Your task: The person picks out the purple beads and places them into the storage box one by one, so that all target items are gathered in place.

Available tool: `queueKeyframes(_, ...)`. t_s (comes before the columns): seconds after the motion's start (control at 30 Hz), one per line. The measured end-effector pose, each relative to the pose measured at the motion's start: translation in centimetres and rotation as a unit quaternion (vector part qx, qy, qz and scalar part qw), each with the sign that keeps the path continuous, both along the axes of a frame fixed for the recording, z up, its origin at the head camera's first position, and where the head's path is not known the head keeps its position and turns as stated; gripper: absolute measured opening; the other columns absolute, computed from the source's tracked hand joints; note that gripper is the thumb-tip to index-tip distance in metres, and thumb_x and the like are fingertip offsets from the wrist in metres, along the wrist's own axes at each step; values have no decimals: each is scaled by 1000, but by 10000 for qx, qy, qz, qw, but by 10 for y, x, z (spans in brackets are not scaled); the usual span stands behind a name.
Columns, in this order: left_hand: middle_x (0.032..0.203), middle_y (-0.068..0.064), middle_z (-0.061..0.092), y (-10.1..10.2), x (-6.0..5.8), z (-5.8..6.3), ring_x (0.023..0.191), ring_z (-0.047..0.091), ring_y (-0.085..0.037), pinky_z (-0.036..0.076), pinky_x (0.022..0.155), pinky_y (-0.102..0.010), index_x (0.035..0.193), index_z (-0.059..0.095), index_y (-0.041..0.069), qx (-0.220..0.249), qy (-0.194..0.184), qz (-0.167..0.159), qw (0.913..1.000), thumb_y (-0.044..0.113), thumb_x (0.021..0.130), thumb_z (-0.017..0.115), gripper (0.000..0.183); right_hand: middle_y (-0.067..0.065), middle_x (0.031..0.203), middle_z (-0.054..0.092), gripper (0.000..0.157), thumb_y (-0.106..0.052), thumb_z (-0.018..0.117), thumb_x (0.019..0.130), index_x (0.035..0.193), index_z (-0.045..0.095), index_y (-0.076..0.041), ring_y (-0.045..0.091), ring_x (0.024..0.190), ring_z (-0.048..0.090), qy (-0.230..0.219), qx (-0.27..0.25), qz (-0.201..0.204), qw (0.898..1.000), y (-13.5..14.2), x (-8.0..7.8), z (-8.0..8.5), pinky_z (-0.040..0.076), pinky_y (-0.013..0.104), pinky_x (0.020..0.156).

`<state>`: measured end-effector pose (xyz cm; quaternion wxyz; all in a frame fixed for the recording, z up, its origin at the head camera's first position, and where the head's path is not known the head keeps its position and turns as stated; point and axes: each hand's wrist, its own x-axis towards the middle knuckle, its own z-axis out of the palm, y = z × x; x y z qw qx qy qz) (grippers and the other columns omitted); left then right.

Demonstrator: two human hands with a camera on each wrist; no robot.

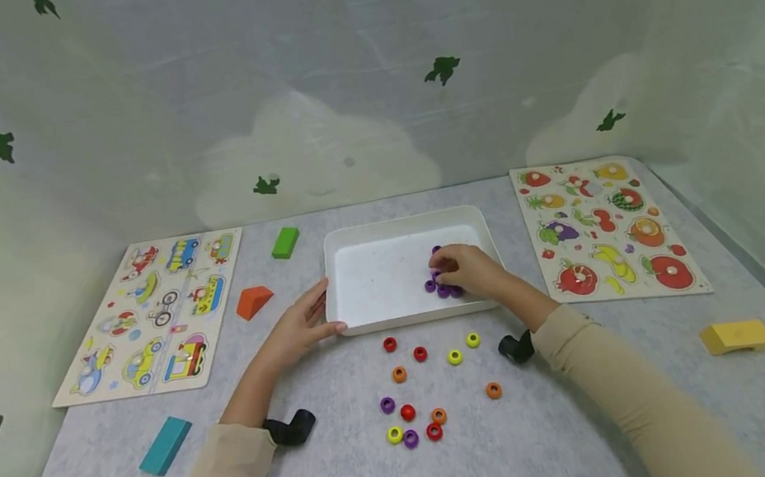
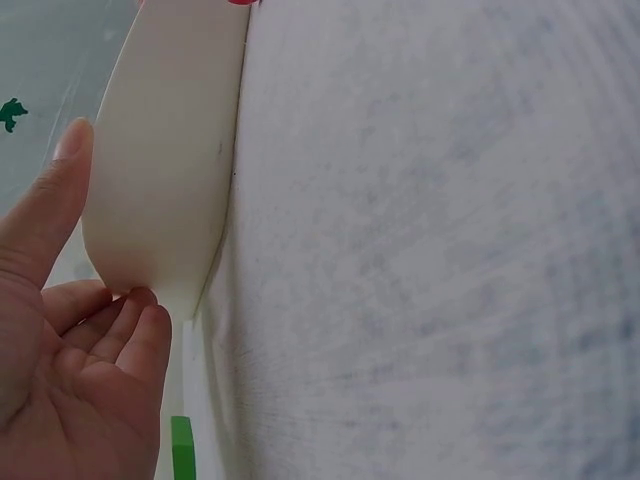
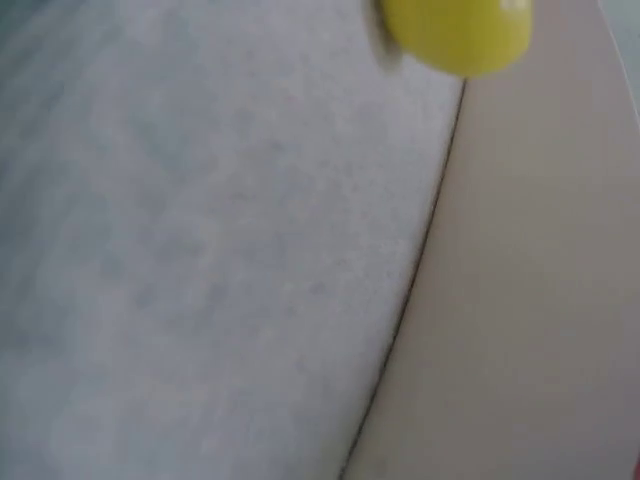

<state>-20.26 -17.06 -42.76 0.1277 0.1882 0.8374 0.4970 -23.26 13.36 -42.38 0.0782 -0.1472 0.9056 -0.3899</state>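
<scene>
A shallow white tray (image 1: 373, 273) lies mid-table. My left hand (image 1: 297, 323) holds its left end, thumb at the front corner and fingers along the short side; in the left wrist view the curled fingers of that hand (image 2: 100, 340) touch the tray wall (image 2: 165, 150). Inside the tray's right half, my right hand (image 1: 473, 270) reaches down over a cluster of purple beads (image 1: 443, 291). Its thumb and fingertips bend around a bead there, but whether they pinch it is unclear. The right wrist view shows a yellow bead (image 3: 460, 30) beside the tray wall (image 3: 520, 280), not the hand.
Loose red, orange, yellow and purple beads (image 1: 407, 412) lie in front of the tray. A vehicle puzzle board (image 1: 213, 332) is at left, a fruit puzzle board (image 1: 609, 227) at right. Green (image 1: 285, 242), orange (image 1: 253, 301), teal (image 1: 165, 445) and yellow blocks (image 1: 736, 337) sit around.
</scene>
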Motion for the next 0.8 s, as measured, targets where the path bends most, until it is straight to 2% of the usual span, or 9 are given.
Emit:
queueKeyframes(0.13,135,-10,15,1,0,0,120,20,-21,24,95,-33,132,15,5,21,9,-37,10000,28,66,67,88,5,98,54,30,-18,62,74,101,55,-7,16,86,50,363,-333,277,9984,-5,12,9,43,28,75)
queueKeyframes(0.3,136,-8,15,1,0,1,120,20,-19,24,95,-31,132,15,6,20,-46,14,10000,26,66,67,87,10,100,54,36,-20,63,73,103,53,-4,21,88,51,878,-852,1214,9850,-20,44,22,43,31,76)
queueKeyframes(0.5,136,-9,15,1,0,1,120,21,-22,25,94,-33,133,15,6,-25,-70,55,10000,26,66,68,87,7,97,54,34,-18,62,73,103,53,-5,20,86,51,663,-1228,2220,9650,-43,88,21,44,28,74)
queueKeyframes(0.63,135,-9,16,0,0,0,120,21,-22,25,94,-34,132,16,7,-30,-106,57,9999,27,65,68,87,1,94,55,32,-22,61,75,103,54,-9,13,84,52,358,-949,2587,9606,-57,107,14,44,22,72)
queueKeyframes(0.8,135,-9,15,0,1,5,120,20,-23,24,95,-34,132,16,6,30,-214,27,9998,25,66,68,86,-7,96,54,28,-22,59,76,103,55,-13,5,84,48,58,-496,2793,9589,-70,119,3,41,15,73)
